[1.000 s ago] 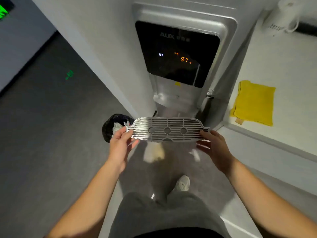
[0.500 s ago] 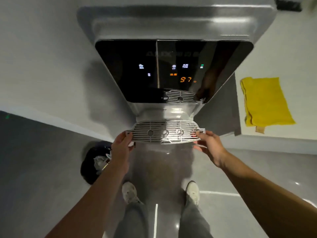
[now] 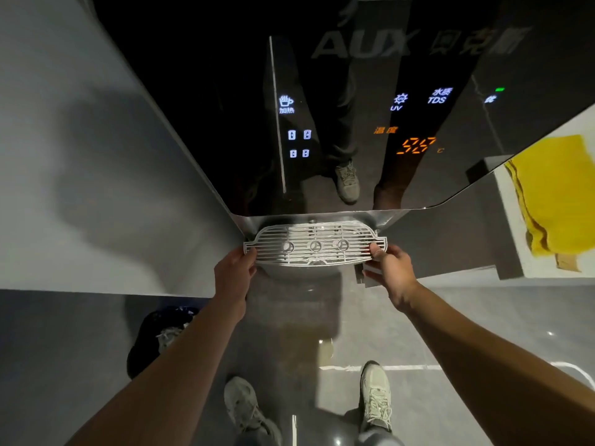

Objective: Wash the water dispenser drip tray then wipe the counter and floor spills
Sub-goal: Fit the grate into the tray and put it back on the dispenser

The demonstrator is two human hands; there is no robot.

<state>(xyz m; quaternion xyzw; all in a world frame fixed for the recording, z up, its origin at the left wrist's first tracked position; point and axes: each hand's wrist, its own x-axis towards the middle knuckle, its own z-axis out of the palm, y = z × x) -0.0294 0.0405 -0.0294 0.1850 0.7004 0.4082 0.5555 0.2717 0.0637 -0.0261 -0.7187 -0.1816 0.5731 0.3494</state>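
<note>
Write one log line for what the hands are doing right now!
left hand: grips grille end | right hand: grips other end | drip tray grille: at dispenser base | yellow cloth: on counter

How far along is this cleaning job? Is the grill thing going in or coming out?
I cannot tell which way it is going. In hand: the left hand and right hand hold the drip tray grille by its ends at the dispenser base. Left: the yellow cloth lies unused on the counter, and a wet-looking patch remains on the floor.
</note>
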